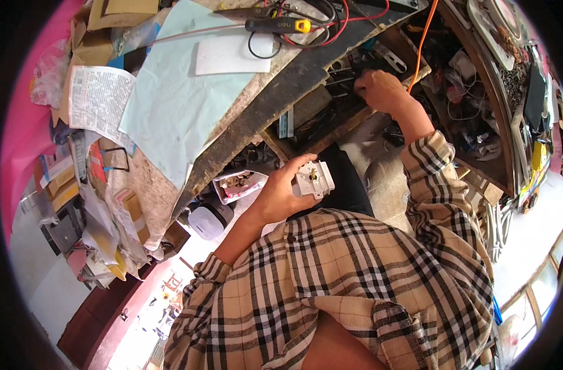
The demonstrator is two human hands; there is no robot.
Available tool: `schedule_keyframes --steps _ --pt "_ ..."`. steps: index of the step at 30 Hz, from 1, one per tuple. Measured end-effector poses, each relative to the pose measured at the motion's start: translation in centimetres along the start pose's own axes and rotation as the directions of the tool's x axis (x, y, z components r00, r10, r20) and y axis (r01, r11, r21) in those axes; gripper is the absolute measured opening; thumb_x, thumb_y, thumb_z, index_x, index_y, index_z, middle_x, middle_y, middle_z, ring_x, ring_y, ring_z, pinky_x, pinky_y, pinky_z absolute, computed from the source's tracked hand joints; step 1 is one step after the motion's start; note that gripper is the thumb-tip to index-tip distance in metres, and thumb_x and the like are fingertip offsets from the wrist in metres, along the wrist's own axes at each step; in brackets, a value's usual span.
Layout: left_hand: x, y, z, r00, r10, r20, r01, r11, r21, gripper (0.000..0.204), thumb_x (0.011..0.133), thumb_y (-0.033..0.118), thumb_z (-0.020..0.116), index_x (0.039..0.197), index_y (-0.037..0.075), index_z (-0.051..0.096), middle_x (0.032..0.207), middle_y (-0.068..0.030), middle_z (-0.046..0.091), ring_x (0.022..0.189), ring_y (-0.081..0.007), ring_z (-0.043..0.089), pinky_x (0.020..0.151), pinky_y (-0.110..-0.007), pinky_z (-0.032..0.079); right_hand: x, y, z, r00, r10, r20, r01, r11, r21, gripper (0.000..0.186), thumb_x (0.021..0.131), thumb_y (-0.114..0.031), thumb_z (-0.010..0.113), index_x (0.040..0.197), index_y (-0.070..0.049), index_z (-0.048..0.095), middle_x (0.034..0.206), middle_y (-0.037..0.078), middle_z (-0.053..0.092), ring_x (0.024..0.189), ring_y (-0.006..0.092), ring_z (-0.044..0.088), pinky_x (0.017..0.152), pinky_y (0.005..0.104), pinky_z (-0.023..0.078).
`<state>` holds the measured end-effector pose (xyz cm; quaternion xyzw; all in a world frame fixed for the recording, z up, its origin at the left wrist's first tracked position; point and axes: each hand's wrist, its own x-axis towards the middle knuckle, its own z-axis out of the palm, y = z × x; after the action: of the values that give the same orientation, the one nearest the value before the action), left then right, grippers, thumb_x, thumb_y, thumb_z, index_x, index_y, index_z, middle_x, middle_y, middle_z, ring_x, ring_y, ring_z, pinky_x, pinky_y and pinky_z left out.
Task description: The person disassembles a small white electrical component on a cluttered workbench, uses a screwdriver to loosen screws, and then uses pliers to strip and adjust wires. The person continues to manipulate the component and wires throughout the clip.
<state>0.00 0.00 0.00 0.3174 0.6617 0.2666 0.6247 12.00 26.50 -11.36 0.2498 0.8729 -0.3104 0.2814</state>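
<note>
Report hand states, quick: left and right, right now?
Left hand: closed, holding a white plastic electrical fitting.
Right hand: at the open wooden drawer; whether it grips anything cannot be told.

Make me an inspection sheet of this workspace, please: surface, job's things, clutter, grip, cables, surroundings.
Surface: worn, dark-edged workbench, partly covered by a pale blue sheet.
Job's things: white, plastic-looking rectangular fitting with brass-coloured metal; open wooden drawer of jumbled tools.
Clutter: long-shafted tool with black-and-yellow handle, blank white paper, printed white sheet, brown cardboard box.
Grip: left hand holds the fitting; right hand reaches into the drawer, fingertips hidden.
Cables: red and black leads looped on the bench; orange cord near the right hand.
Surroundings: pink sheeting at left; crowded brown wooden shelving at right.
</note>
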Motion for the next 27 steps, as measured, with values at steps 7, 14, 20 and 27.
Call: schedule_keyframes --steps 7,14,20,27 --pt "0.7 -0.2 -0.1 0.997 0.065 -0.049 -0.063 0.997 0.035 0.07 0.069 0.008 0.074 0.132 0.003 0.043 0.116 -0.0118 0.058 0.102 -0.0163 0.058 0.091 -0.03 0.045 3.5 -1.2 2.1 0.987 -0.121 0.103 0.13 0.987 -0.095 0.025 0.085 -0.013 0.052 0.101 -0.008 0.07 0.108 0.01 0.066 0.1 0.0315 0.062 0.077 0.0431 0.051" --pt "0.6 0.7 0.1 0.999 0.009 -0.044 -0.006 0.998 0.055 0.071 0.069 0.006 0.074 0.133 0.003 0.043 0.119 -0.0108 0.055 0.108 -0.0158 0.055 0.095 -0.03 0.042 3.8 -3.6 2.2 0.981 -0.066 0.184 0.11 0.964 -0.241 0.022 0.083 -0.014 0.06 0.1 -0.004 0.069 0.108 0.011 0.065 0.1 0.0298 0.062 0.076 0.0427 0.05" --pt "0.6 0.5 0.3 0.997 0.033 -0.071 -0.031 0.999 0.021 0.071 0.068 0.006 0.074 0.131 0.001 0.043 0.114 -0.0132 0.058 0.105 -0.0157 0.057 0.093 -0.03 0.045 4.6 -2.3 3.1 0.971 -0.111 0.213 0.14 0.982 -0.124 0.025 0.076 -0.018 0.067 0.1 -0.01 0.07 0.107 0.009 0.066 0.099 0.0304 0.062 0.076 0.0422 0.051" --pt "0.9 1.0 0.2 1.0 -0.016 0.002 0.016 1.0 0.027 0.073 0.069 0.002 0.073 0.134 0.001 0.04 0.121 -0.0092 0.054 0.109 -0.0148 0.052 0.096 -0.031 0.042 4.6 -2.0 2.3 0.967 -0.153 0.206 0.171 0.982 -0.074 0.024 0.081 -0.011 0.059 0.102 -0.005 0.068 0.107 0.013 0.065 0.1 0.0327 0.061 0.077 0.0425 0.049"
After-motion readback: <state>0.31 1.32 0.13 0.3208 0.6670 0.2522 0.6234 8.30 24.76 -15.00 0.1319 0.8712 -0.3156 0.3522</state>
